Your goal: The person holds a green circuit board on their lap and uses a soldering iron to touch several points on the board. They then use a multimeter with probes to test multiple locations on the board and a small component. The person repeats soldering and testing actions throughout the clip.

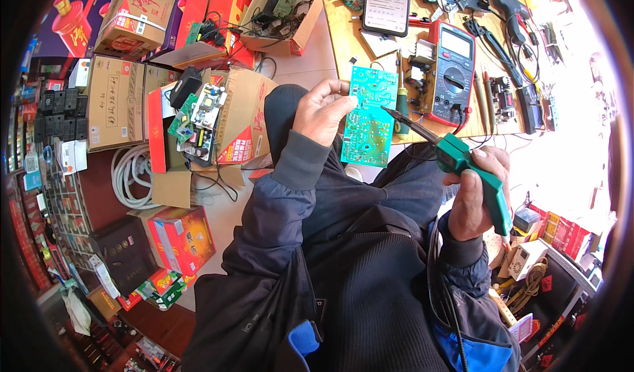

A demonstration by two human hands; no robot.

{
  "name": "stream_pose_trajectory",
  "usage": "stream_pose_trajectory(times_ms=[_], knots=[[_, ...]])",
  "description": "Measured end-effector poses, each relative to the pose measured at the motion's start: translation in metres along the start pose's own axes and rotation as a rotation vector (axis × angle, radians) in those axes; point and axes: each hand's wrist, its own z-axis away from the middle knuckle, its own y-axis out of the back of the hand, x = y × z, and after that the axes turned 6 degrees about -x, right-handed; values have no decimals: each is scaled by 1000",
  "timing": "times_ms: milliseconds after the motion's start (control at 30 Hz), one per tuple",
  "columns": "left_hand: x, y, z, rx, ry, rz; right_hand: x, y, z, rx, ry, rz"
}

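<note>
A green circuit board [368,124] is pinched along its left edge between the thumb and fingers of my left hand [323,111]. It is held up above my lap, its solder side toward me. My right hand [479,193] is wrapped round the handle of a green pistol-grip soldering iron [462,154]. The iron's dark tip points up and left, ending over the board's right part; whether it touches the board I cannot tell.
Beyond the board is a wooden workbench [343,38] with a multimeter [452,71], a phone [386,5], a green-handled screwdriver [401,104] and a glue gun [508,12]. At left, cardboard boxes stand on the floor, one holding circuit boards [198,117]; a coiled white hose [131,177] lies beside it.
</note>
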Motion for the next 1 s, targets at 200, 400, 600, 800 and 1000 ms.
stream_pose_trajectory(times_ms=[200, 400, 600, 800, 1000], knots=[[1, -2, 1, 3, -2, -3, 0, 3, 2, 47, -49, -82], [3, -5, 3, 2, -26, 15, 11, 22, 3, 198, -140, -197], [3, -3, 7, 45, 0, 36, 11, 68, -2, 379, -269, -418], [-4, 19, 19, 116, -33, -128, 16, 119, -13, 503, -123, -364], [-2, 40, 36, 162, -112, 8, 17, 179, -28, 654, 47, -320]])
